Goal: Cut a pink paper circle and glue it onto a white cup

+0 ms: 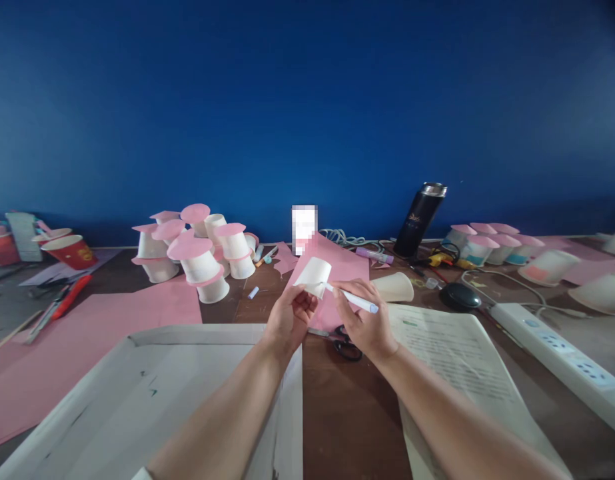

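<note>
My left hand (293,315) holds a small white paper piece (314,273) between thumb and fingers, near the middle of the view. Closed round a white marker (356,299) is my right hand (367,320); the marker's tip end meets the paper and its bluish end points right. Whether the white piece is flat or a curved cup wall is hard to tell. Beneath my hands lie pink paper (337,263) and black-handled scissors (347,347), partly covered by my right hand.
Stacked paper cups with pink tops (191,247) stand left of centre. A dark bottle (420,220), a lying cup (394,287), a black mouse (460,297) and a power strip (557,353) are on the right. A white board (187,393) lies front left.
</note>
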Action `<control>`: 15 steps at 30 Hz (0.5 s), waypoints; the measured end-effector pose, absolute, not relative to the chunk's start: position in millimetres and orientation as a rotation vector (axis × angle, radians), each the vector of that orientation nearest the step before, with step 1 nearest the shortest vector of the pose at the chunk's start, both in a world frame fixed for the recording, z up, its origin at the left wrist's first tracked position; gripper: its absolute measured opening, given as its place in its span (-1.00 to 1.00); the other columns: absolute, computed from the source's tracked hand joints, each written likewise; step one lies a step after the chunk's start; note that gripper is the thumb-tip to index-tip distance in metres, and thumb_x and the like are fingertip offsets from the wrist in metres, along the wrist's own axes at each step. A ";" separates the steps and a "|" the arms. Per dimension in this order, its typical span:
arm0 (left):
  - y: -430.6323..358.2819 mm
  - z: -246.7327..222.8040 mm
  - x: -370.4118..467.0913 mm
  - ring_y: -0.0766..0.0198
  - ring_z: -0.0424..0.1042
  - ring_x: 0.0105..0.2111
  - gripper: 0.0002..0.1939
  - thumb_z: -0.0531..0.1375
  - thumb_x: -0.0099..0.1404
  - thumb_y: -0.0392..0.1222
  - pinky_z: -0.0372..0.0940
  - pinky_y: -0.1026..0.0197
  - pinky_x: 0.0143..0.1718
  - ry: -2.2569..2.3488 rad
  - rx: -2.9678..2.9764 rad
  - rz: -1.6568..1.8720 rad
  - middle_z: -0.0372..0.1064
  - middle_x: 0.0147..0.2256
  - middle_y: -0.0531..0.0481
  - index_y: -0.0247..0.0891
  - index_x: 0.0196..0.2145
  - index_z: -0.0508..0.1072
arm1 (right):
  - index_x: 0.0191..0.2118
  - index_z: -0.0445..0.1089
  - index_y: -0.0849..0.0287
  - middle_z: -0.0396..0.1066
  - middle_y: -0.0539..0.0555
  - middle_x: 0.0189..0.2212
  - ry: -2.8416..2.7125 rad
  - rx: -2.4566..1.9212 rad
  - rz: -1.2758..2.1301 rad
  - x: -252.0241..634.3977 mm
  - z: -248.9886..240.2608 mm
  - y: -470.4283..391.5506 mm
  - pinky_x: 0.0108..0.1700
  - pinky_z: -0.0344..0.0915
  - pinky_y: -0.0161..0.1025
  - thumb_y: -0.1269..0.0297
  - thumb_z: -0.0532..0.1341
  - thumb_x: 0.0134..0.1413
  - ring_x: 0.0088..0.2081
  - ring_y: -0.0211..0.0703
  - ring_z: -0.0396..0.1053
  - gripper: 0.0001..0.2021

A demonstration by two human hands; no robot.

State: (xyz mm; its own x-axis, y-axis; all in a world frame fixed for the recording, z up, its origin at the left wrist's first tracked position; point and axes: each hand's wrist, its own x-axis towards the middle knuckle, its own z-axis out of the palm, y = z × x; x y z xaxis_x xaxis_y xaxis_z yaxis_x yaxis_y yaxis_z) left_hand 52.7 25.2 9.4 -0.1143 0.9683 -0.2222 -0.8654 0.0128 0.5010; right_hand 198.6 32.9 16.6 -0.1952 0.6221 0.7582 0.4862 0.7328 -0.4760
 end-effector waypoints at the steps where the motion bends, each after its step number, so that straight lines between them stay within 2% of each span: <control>1: 25.3 9.2 52.7 0.38 0.35 -0.54 -0.91 0.21 0.06 -0.42 0.32 0.29 -0.38 0.611 0.216 1.577 0.32 -0.61 0.01 -0.37 -0.56 0.40 | -0.19 0.42 0.11 0.48 0.08 -0.29 -1.847 -0.864 0.155 198.5 16.6 32.9 -0.10 0.26 -0.10 0.35 0.14 0.15 -0.21 -0.09 0.40 -0.85; 11: 26.2 8.0 53.2 0.38 0.35 -0.54 -0.92 0.21 0.06 -0.41 0.33 0.29 -0.37 0.633 0.208 1.585 0.31 -0.60 0.02 -0.36 -0.55 0.38 | -0.19 0.43 0.10 0.48 0.10 -0.28 -1.818 -0.849 0.195 199.2 17.3 30.2 -0.10 0.29 -0.09 0.30 0.13 0.15 -0.20 -0.07 0.41 -0.84; 15: 27.1 9.2 52.7 0.38 0.35 -0.53 -0.91 0.21 0.06 -0.41 0.34 0.29 -0.38 0.637 0.174 1.594 0.31 -0.59 0.03 -0.33 -0.55 0.37 | -0.07 0.39 0.10 0.47 0.07 -0.37 -1.603 -0.871 0.410 197.7 19.4 27.0 -0.23 0.35 -0.16 0.22 0.10 0.19 -0.37 -0.16 0.42 -0.77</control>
